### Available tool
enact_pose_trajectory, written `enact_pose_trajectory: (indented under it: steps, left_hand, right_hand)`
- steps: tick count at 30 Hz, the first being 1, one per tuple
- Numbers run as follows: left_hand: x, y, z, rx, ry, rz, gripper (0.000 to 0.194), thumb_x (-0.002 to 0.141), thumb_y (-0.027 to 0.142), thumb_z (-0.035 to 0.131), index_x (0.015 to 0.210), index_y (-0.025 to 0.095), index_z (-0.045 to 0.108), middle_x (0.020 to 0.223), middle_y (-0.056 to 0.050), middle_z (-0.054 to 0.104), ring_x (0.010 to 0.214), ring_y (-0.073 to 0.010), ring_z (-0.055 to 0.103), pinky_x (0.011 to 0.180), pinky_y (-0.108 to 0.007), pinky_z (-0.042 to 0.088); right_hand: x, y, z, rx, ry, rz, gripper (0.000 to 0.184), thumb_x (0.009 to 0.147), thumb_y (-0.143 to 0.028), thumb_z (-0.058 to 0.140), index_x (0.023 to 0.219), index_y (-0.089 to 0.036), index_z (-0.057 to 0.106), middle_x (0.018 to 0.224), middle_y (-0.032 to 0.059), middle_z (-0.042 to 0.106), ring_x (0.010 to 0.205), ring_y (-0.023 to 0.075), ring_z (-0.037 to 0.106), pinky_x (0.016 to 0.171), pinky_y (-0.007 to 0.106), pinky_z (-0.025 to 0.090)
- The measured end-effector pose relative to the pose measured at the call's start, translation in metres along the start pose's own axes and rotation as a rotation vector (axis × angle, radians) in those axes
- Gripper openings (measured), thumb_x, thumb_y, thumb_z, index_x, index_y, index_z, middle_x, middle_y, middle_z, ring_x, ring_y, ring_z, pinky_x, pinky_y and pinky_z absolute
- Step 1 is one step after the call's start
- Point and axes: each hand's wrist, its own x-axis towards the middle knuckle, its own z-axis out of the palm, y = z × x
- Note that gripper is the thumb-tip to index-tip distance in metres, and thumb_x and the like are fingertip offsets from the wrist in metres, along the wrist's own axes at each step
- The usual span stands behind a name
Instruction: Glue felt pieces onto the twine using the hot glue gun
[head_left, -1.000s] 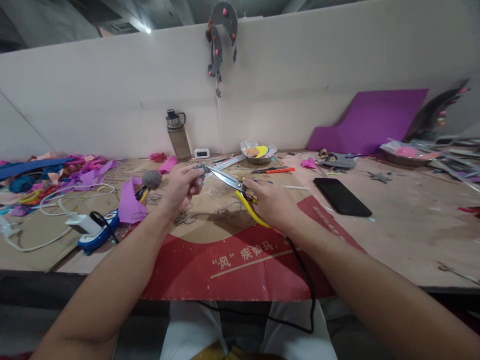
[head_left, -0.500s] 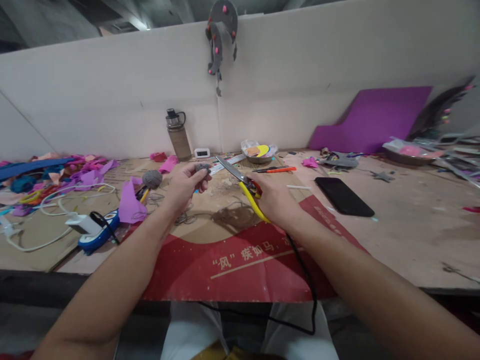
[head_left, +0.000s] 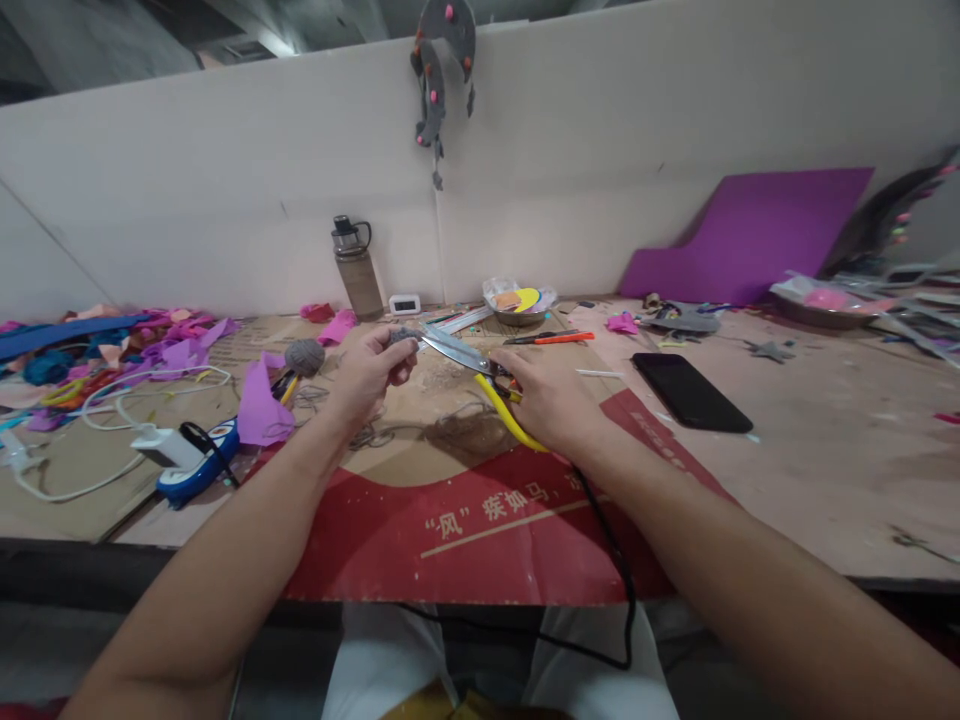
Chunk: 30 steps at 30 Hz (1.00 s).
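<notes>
My left hand (head_left: 370,368) is closed, pinching a small fuzzy grey piece (head_left: 405,333) between thumb and fingers; whether it is felt or yarn I cannot tell. In my right hand (head_left: 556,395) is a pair of scissors (head_left: 457,350) with yellow handles. Its blades point left, with the tips right beside the grey piece; whether they touch it is too small to tell. Under the hands lies a red and brown cardboard sheet (head_left: 480,560), with loose grey yarn (head_left: 375,435) on it. A grey yarn ball (head_left: 304,357) sits left of my left hand.
A black phone (head_left: 690,392) lies to the right. Behind stand a water bottle (head_left: 357,270) and a bowl (head_left: 517,318) of scraps; an orange-handled tool (head_left: 559,338) lies before them. To the left are a power strip (head_left: 199,465) with cables and a heap of coloured felt (head_left: 172,345).
The scissors have swung lower and leftward, bringing their blades closer together and up to the grey piece. My left hand has barely moved.
</notes>
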Motion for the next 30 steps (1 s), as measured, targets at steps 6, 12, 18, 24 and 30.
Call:
enact_pose_trajectory:
  steps: [6,12,18,24,30]
  left_hand:
    - [0.0000,-0.0005,-0.0001,-0.005,-0.014,-0.009,0.013,0.071,0.024,0.068,0.075,0.015,0.060,0.058,0.003,0.049,0.045,-0.0048,0.038,0.043,-0.020,0.025]
    - [0.0000,-0.0016,-0.0011,0.021,-0.016,-0.032,0.016,0.068,0.024,0.069,0.068,0.015,0.056,0.054,0.005,0.040,0.045,-0.0042,0.030,0.043,-0.020,0.018]
    - [-0.0017,-0.0023,-0.0015,0.046,-0.097,-0.064,0.017,0.069,0.026,0.068,0.068,0.014,0.055,0.056,0.006,0.036,0.045,-0.0038,0.026,0.044,-0.021,0.015]
    - [-0.0007,-0.0057,-0.0046,0.113,-0.139,-0.058,0.016,0.073,0.028,0.067,0.072,0.015,0.058,0.055,0.006,0.035,0.046,-0.0043,0.025,0.044,-0.021,0.015]
    - [0.0013,-0.0072,-0.0073,0.266,-0.028,0.004,0.019,0.077,0.034,0.064,0.072,0.015,0.062,0.055,0.005,0.040,0.046,-0.0057,0.031,0.043,-0.021,0.020]
  right_hand:
    - [-0.0002,0.0014,0.0008,-0.031,0.015,-0.018,0.033,0.085,-0.023,0.048,0.117,-0.022,0.057,0.100,0.0089,0.066,0.083,0.0210,0.060,0.067,0.028,0.036]
    - [-0.0012,0.0013,0.0025,-0.046,0.027,-0.013,0.032,0.086,-0.024,0.047,0.117,-0.022,0.056,0.106,0.0094,0.065,0.085,0.0210,0.060,0.064,0.027,0.035]
    - [-0.0025,0.0011,0.0032,-0.136,0.018,-0.010,0.034,0.087,-0.026,0.046,0.120,-0.024,0.054,0.104,0.0086,0.065,0.080,0.0209,0.060,0.059,0.028,0.029]
    - [-0.0018,0.0007,0.0026,-0.133,0.000,-0.016,0.034,0.088,-0.024,0.044,0.120,-0.024,0.054,0.104,0.0094,0.065,0.078,0.0199,0.059,0.059,0.027,0.028]
    - [-0.0012,-0.0003,0.0033,-0.100,-0.029,0.001,0.034,0.086,-0.023,0.047,0.118,-0.022,0.056,0.093,0.0091,0.067,0.076,0.0208,0.060,0.061,0.028,0.031]
